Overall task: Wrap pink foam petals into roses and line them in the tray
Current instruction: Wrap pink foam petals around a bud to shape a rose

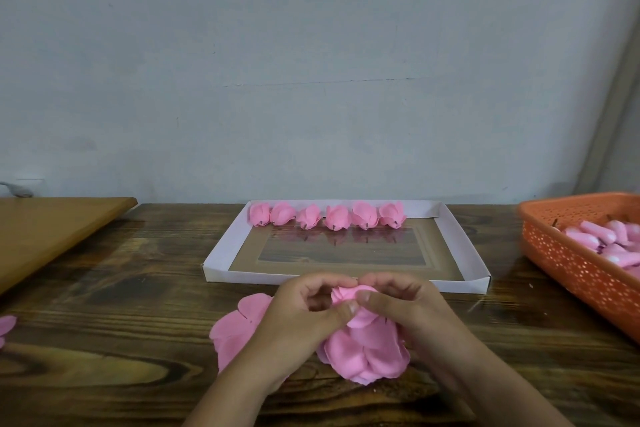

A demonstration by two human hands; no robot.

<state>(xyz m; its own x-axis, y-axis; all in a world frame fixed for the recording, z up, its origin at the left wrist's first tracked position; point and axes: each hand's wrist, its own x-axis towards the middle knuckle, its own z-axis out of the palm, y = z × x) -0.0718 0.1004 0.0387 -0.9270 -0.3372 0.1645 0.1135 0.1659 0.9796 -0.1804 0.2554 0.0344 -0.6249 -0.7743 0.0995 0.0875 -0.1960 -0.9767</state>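
Both hands on half-wrapped rose (360, 333) above bench (121, 288), near edge of tray (225, 274). Left hand (301, 319) + right hand (408, 308) fingers pinching petals at top. 6 roses (327, 215) lined along tray's far wall.

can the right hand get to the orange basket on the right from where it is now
Probably yes, once freed. Bare table lies between the right hand and the orange basket, and the basket is open on top. But both hands, left hand too, are busy pinching the pink rose.
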